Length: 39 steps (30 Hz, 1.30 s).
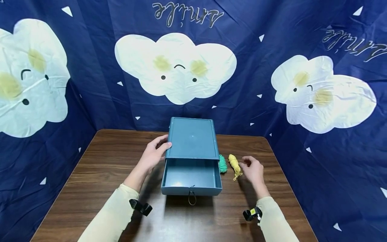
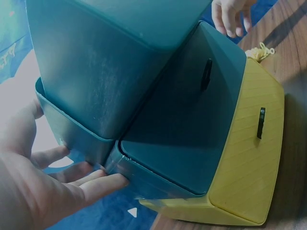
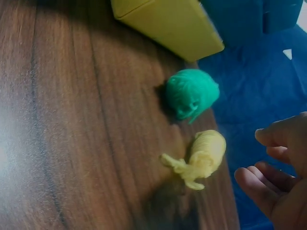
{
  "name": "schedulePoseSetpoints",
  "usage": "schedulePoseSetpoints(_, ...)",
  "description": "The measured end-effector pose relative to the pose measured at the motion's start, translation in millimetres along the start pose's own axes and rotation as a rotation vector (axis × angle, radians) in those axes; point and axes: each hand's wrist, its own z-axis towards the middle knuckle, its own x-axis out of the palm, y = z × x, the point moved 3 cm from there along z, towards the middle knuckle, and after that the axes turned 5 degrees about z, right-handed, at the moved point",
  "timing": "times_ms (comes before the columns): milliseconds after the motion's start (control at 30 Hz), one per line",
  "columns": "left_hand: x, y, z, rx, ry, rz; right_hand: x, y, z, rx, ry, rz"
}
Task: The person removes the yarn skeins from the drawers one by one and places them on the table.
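Observation:
A stacked drawer box (image 1: 193, 137) has two teal tiers over a yellow bottom tier (image 2: 249, 143). Its top drawer (image 1: 190, 191) is pulled out, with bare inside walls and a cord loop at the front. Against the left side of the box, my left hand (image 1: 151, 156) rests with fingers extended, fingertips along the teal tiers. To the right lie a green yarn skein (image 3: 192, 93) and a yellow yarn skein (image 3: 207, 153). My right hand (image 1: 253, 170) hovers just right of the yellow skein, thumb and fingers apart, holding nothing.
The wooden table (image 1: 105, 168) ends at a blue cloth backdrop (image 1: 145, 111) printed with clouds, behind and on both sides. The box stands toward the back of the table. A small camera is strapped on each wrist.

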Motion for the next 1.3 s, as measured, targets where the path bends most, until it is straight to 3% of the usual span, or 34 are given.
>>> schedulePoseSetpoints(567,-0.9,2.9,-0.5,-0.01,-0.009,0.005,-16.7,50.5,-17.3,-0.098,0.016,0.073)
schedulePoseSetpoints(1033,-1.4,2.8,-0.2,-0.002,-0.007,0.011,-29.7,99.4,-38.9,-0.308,0.041,0.125)
schedulePoseSetpoints(1300,-0.7,3.2,0.5,0.0,0.001,0.016,-38.3,127.5,-56.8,-0.382,0.05,0.168)
